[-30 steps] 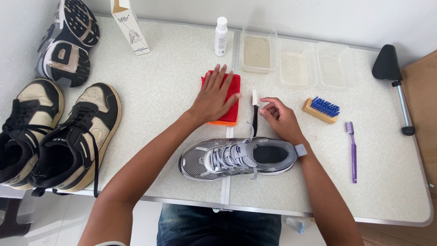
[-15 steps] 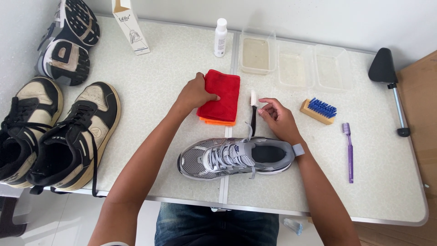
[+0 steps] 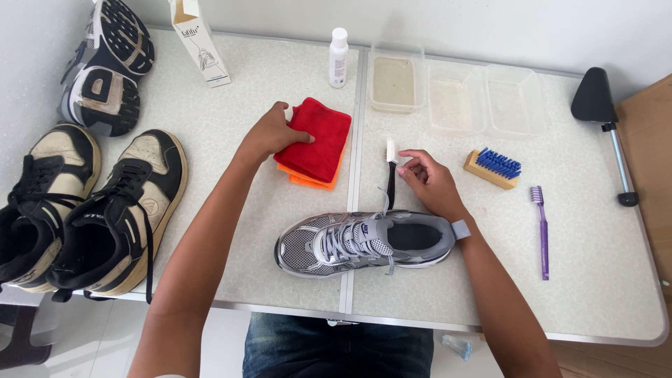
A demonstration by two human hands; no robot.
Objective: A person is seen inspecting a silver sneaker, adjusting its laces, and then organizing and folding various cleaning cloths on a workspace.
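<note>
While the left hand (image 3: pixel 269 133) pinches the left edge of the red cloth (image 3: pixel 315 138), stacked on an orange cloth (image 3: pixel 302 178) at upper centre, the right hand (image 3: pixel 430 180) rests curled, holding nothing, just right of a black-handled brush (image 3: pixel 391 173). That brush's long axis runs up-frame from the grey sneaker (image 3: pixel 364 241) lying lengthwise below, its white head farthest from the shoe.

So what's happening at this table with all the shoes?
A person sits at a white table with a grey sneaker in front of them. Their left hand grips a folded red cloth lying on an orange one. Their right hand rests beside a small black-handled brush. Worn shoes sit at the left.
</note>
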